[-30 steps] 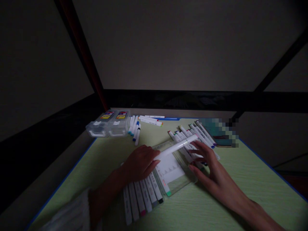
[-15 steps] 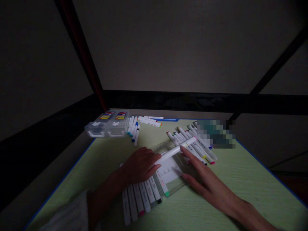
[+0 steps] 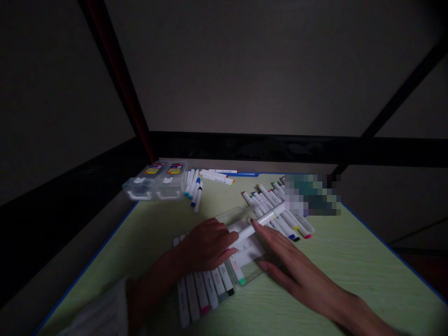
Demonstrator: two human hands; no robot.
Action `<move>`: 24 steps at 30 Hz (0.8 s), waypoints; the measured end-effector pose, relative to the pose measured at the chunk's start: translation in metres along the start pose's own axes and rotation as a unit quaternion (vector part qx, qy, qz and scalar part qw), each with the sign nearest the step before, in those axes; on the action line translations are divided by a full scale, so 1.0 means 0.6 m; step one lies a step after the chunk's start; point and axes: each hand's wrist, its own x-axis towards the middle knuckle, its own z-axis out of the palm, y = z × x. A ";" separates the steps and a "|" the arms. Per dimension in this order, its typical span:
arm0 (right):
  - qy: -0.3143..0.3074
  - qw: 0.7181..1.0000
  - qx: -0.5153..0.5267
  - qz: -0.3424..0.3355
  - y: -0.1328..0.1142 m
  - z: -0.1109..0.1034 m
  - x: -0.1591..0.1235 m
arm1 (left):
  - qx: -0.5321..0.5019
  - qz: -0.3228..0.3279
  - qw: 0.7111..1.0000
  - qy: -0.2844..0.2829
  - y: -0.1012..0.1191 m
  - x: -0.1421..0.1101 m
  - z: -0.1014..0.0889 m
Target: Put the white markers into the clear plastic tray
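My left hand (image 3: 206, 245) is closed around the near end of a white marker (image 3: 266, 218), which slants up to the right, its far end by a pixelated patch. My right hand (image 3: 292, 263) is open, thumb and fingers apart, its index fingertip at the marker's side; whether it presses on it I cannot tell. Below both hands lies a clear plastic case (image 3: 252, 274) with a white paper (image 3: 250, 252) inside. A green-tipped marker (image 3: 237, 272) lies in the case, beside a row of several white markers (image 3: 210, 287) partly covered by my left hand.
Several loose markers (image 3: 290, 219) lie at the right, partly behind the pixelated patch (image 3: 311, 193). More markers (image 3: 198, 196) lie at the back left near two clear latched boxes (image 3: 171, 189). A blue strip (image 3: 248, 174) lies at the back of the pale green table (image 3: 157, 298).
My left hand has shifted slightly right with the marker. My right hand has slid left and slightly down along it, closer to my left hand. The marker's pink far end no longer shows.
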 end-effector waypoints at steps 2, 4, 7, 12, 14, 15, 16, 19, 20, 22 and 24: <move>0.000 1.000 -0.005 -0.002 0.000 -0.001 0.000 | 0.004 0.000 1.000 -0.010 0.000 0.000 0.000; 0.000 1.000 -0.010 -0.008 0.000 -0.001 0.000 | 0.006 0.000 1.000 -0.017 0.001 0.000 0.000; -0.005 1.000 -0.018 -0.014 0.000 -0.002 -0.001 | 0.011 0.005 1.000 -0.019 0.000 0.000 0.001; 0.010 1.000 0.001 -0.010 -0.002 -0.002 0.000 | 0.012 0.010 0.999 -0.028 -0.001 -0.001 0.002; 0.021 1.000 0.019 -0.011 -0.004 -0.003 0.002 | 0.004 0.010 1.000 -0.021 -0.002 -0.002 0.003; 0.024 0.999 0.029 -0.009 -0.004 -0.004 0.003 | 0.000 0.010 1.000 -0.016 -0.002 -0.002 0.003; 0.026 0.999 0.039 -0.004 -0.004 -0.004 0.004 | -0.002 0.011 1.000 -0.011 -0.002 -0.003 0.003; 0.038 0.996 0.070 0.026 -0.001 -0.004 0.004 | -0.007 0.015 1.000 -0.003 -0.003 -0.004 0.002; 0.047 0.995 0.081 0.036 0.000 -0.004 0.004 | -0.009 0.015 1.000 -0.003 -0.004 -0.004 0.002; 0.066 0.990 0.108 0.057 0.002 -0.004 0.002 | -0.011 0.013 1.000 -0.006 -0.004 -0.004 0.000; 0.076 0.983 0.144 0.081 0.003 -0.005 0.001 | -0.011 0.011 1.000 -0.003 -0.005 -0.003 -0.001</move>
